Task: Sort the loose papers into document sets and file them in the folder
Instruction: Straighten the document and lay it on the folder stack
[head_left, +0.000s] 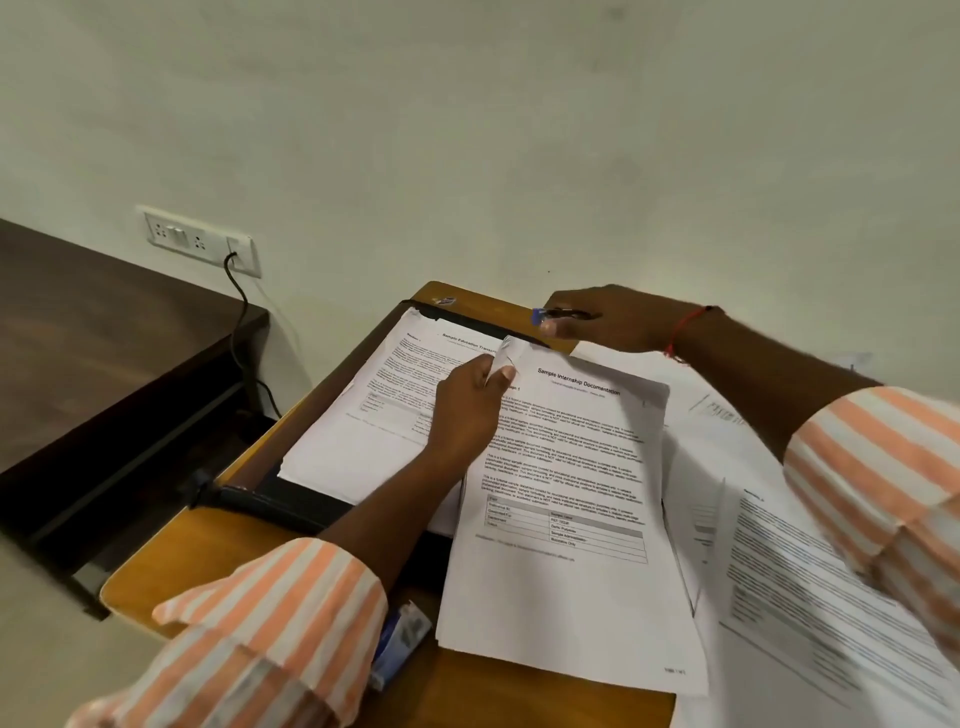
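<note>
Left hand pinches the far-left corner of the internship documentation set. Thumb and fingers are curled on that corner, which is bent up and creased. Right hand sits just beyond it, fingers closed round a small blue-tipped tool, maybe a stapler, too small to tell.

The set lies mid-desk, long side running toward the person, its left part overlapping the black folder. Folder lies open at left, with the education transcript pages stacked on it. More loose papers are spread to the right, partly under the right sleeve. A small blue-and-white box sits at the near edge, just beside the left sleeve. Wooden desk is under all of it.

Handling, my guess: several thin sheets, light and floppy, which slide on each other readily. A corner grip alone lets the stack fan or droop. Better to pinch the corner tight while fastening, then lift by a long edge with a flat hand beneath. The creased corner looks liable to tear.
</note>
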